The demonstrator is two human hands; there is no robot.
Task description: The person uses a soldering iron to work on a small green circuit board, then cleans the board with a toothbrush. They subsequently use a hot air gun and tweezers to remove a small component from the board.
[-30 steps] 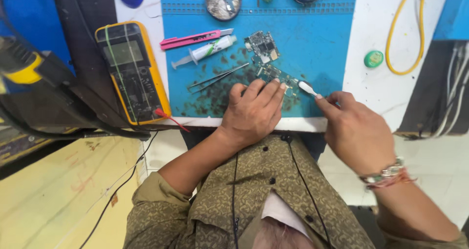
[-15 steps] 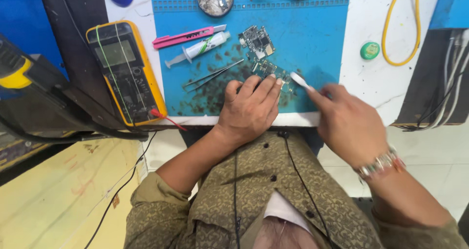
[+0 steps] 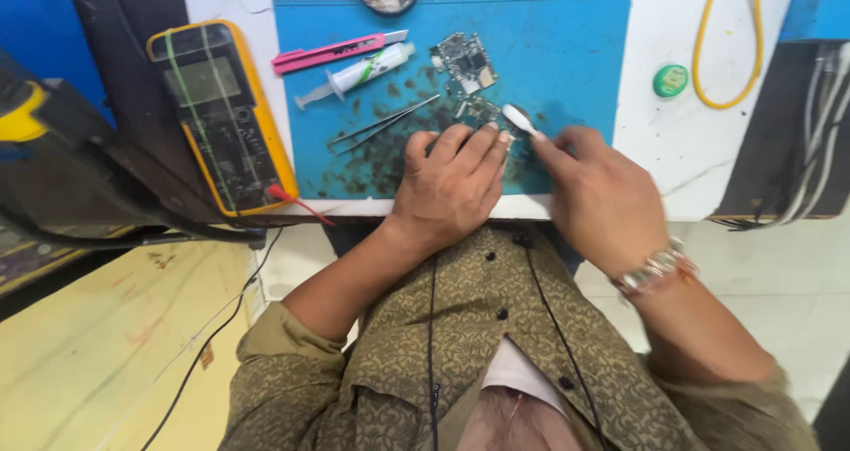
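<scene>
Matt blue rubbery mat [image 3: 567, 61] with dark stains, shiny metal tweezers [image 3: 382, 123], glossy yellow plastic multimeter [image 3: 226, 115].

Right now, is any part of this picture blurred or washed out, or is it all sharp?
Head view: the right hand is smeared by motion blur; the left hand, tweezers and circuit board are sharp; light is even, with no strong glare on the blue mat; edges bend slightly from the wide lens.

Blue rubber work mat [image 3: 567, 70] showing dark brown speckled stains just beyond the left hand's [image 3: 447, 185] fingertips. Small white-tipped plastic tool [image 3: 518, 119] sitting pinched in the right hand's [image 3: 598, 194] fingers. Pink plastic utility knife [image 3: 332, 53] and yellow-cased black multimeter [image 3: 221, 115] lying further left. Olive patterned shirt [image 3: 478, 345] showing a fine brown print.
</scene>
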